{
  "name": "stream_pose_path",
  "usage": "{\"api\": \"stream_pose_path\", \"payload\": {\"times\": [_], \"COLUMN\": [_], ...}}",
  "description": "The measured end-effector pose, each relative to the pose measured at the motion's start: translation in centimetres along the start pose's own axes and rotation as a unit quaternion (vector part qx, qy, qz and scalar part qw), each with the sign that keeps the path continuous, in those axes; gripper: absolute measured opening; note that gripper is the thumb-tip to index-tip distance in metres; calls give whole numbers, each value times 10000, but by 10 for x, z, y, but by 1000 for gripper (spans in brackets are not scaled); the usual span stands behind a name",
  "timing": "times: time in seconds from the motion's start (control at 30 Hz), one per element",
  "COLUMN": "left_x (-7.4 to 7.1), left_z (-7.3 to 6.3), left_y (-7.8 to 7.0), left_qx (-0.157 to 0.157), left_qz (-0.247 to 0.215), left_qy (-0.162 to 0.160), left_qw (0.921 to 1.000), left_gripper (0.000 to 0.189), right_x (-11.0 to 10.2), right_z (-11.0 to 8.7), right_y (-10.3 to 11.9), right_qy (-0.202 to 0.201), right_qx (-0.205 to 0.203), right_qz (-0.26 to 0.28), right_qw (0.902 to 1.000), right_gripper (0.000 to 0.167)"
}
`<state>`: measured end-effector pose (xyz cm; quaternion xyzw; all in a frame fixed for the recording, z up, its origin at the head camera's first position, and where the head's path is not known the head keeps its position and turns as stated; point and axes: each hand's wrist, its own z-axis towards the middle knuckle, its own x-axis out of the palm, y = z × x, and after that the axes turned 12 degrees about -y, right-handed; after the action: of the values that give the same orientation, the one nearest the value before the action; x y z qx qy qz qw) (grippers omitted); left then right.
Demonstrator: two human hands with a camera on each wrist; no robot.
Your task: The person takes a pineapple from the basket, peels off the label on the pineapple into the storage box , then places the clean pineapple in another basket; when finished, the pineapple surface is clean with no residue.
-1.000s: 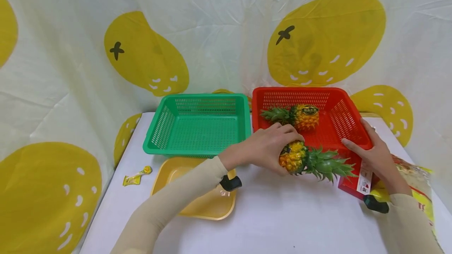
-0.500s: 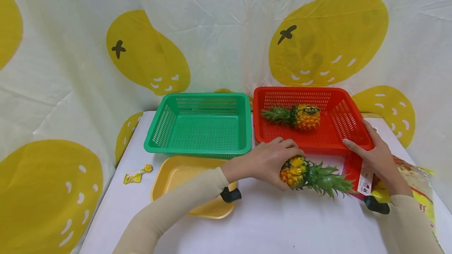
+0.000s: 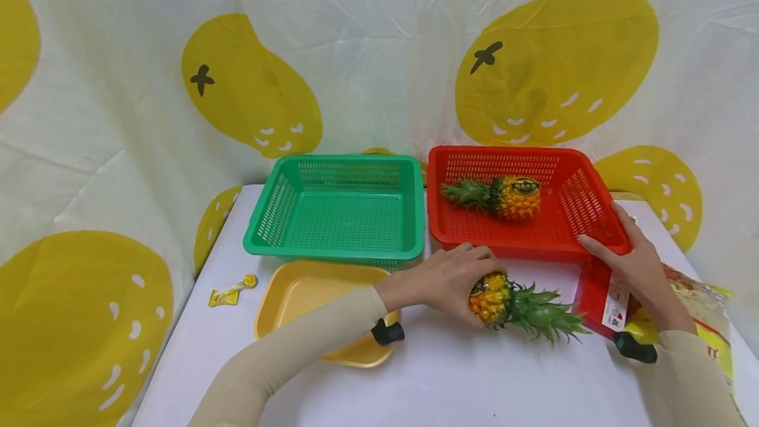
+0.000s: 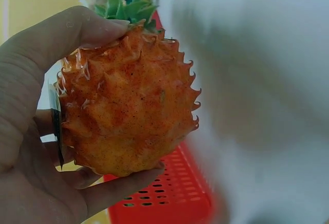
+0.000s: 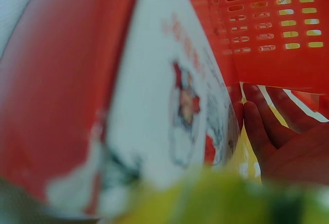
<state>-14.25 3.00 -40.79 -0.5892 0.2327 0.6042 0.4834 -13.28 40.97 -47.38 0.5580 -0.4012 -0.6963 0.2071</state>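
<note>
My left hand [image 3: 453, 279] grips a small pineapple [image 3: 492, 298] by its body, in front of the red basket [image 3: 498, 242]; its leafy crown points right. In the left wrist view, thumb and fingers wrap round the spiky orange pineapple [image 4: 128, 100], and a dark label shows at its side. My right hand [image 3: 631, 262] holds the red basket at its near right corner, thumb at the rim and fingers along the outside. A second pineapple [image 3: 516, 198] lies inside that basket, crown to the left. The right wrist view shows my right hand's fingers [image 5: 277, 131] beside the basket wall [image 5: 277, 34].
A green basket [image 3: 255, 242] stands left of the red one, with a yellow tray [image 3: 284, 288] before it. Far left lies a yellow-wrapped lollipop [image 3: 234, 292]. A red box with a white label [image 3: 601, 295] and a printed bag [image 3: 705, 312] lie at the right.
My left hand has brought the pineapple toward me and lower, away from the red basket's front edge. The right hand keeps its hold on the basket.
</note>
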Motion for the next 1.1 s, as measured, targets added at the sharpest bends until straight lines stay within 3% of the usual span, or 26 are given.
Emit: {"api": "stream_pose_path", "payload": {"times": [0.23, 0.53, 1.1], "left_x": [10, 24, 28], "left_z": [-1, -3, -7], "left_y": [5, 8, 14], "left_qx": [-42, -117, -59], "left_qz": [231, 201, -79], "left_qy": [137, 284, 422], "left_qw": [9996, 9993, 9991], "left_gripper": [87, 84, 86], "right_x": [1, 1, 1], "right_z": [0, 0, 0], "right_y": [0, -2, -2], "right_qy": [-31, -31, -82], "right_qx": [-36, -73, -57], "right_qz": [-1, -16, -73], "right_qw": [10000, 10000, 9999], "right_gripper": [103, 103, 103]}}
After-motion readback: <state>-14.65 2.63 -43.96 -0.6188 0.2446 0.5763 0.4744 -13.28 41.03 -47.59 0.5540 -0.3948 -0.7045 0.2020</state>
